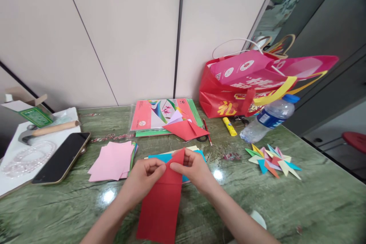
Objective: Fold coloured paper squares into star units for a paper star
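Observation:
Between both hands is a sheet of red paper (161,206), its top end folded to a slanted corner and its long lower part hanging toward me. My left hand (145,177) pinches the upper left edge between thumb and fingers. The folded corner at the upper right is gripped by my right hand (196,169), thumb in front. Blue paper sheets (160,157) lie just behind and beneath the hands, partly covered. To the left sits a stack of pink square paper (111,160). A red folded paper piece (185,130) rests farther back.
Packs of coloured paper (143,114) lie against the wall. At the right are a red gift bag (228,95), a water bottle (271,118), a yellow glue stick (229,126) and paper stars (274,160). A phone (61,158) and a hammer (48,129) are at the left.

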A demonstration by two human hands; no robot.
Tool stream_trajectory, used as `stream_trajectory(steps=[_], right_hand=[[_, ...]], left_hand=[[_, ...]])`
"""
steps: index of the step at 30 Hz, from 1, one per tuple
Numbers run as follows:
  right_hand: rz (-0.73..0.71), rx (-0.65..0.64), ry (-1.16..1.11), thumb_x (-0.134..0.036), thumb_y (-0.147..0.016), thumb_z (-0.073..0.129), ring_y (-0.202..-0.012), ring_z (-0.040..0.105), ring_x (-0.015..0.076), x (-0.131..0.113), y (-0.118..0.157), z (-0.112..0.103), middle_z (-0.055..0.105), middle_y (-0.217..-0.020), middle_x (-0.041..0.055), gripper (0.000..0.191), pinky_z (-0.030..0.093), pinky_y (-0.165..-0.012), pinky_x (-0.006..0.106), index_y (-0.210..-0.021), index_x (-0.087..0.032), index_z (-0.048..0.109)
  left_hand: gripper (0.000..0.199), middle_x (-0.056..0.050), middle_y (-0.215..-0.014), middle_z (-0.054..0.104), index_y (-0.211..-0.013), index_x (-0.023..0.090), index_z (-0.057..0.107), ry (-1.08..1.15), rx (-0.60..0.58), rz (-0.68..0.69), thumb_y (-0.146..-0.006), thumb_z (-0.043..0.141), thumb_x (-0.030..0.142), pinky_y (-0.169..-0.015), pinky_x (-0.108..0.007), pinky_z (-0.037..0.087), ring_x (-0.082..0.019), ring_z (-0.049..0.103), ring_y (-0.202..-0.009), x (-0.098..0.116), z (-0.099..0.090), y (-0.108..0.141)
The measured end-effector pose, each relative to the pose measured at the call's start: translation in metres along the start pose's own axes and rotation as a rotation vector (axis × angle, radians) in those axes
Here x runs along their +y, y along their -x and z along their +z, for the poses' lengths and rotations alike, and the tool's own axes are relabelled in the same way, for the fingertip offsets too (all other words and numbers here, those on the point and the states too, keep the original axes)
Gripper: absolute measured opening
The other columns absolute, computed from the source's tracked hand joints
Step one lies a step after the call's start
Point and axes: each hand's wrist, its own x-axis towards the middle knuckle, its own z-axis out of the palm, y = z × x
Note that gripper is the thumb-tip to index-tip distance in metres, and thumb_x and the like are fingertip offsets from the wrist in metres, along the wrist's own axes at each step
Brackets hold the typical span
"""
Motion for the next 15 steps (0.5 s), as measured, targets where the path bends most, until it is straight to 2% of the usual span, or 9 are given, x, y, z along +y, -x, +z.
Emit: stream_trajectory(steps=[3,8,10,15], right_hand=[[-0.032,-0.004,-0.011,-0.025,-0.059,0.072,-0.061,0.058,0.0122,0.0,0.001,0.0,0.065,-0.066,-0.0009,0.018,0.044,-0.06,0.023,-0.066,-0.016,0.059],[-0.031,-0.013,-0.007,-0.024,-0.059,0.072,-0.055,0.054,0.0101,-0.001,0.001,-0.001,0.063,-0.061,-0.0021,0.015,0.042,-0.056,0.022,-0.063,-0.015,0.06],[-0.029,-0.014,-0.002,-0.024,-0.059,0.072,-0.054,0.053,0.01,-0.001,0.001,0.0,0.063,-0.059,-0.0024,0.014,0.041,-0.054,0.021,-0.062,-0.015,0.061],[-0.026,0.043,-0.044,-0.025,-0.058,0.073,-0.054,0.054,0.0113,-0.003,0.0,-0.004,0.064,-0.06,-0.0017,0.014,0.043,-0.054,0.023,-0.062,-0.016,0.062]], left_hand=[[0.031,0.003,-0.055,0.049,-0.068,0.014,0.057,0.038,0.04,0.013,-0.076,0.048,0.043,-0.048,-0.021,0.029,-0.011,0.04,-0.051,0.0,0.006,0.0],[0.027,0.003,-0.051,0.047,-0.063,0.015,0.059,0.03,0.135,0.091,-0.074,0.05,0.037,-0.046,-0.02,0.029,-0.009,0.038,-0.049,-0.001,0.014,-0.002],[0.025,0.003,-0.051,0.051,-0.06,0.015,0.061,0.036,0.167,0.106,-0.072,0.051,0.033,-0.047,-0.02,0.03,-0.01,0.04,-0.049,-0.001,0.015,-0.003],[0.017,0.0,-0.055,0.062,-0.063,0.016,0.068,0.091,0.152,0.069,-0.067,0.055,0.025,-0.047,-0.021,0.037,-0.013,0.051,-0.052,-0.003,0.013,-0.005]])
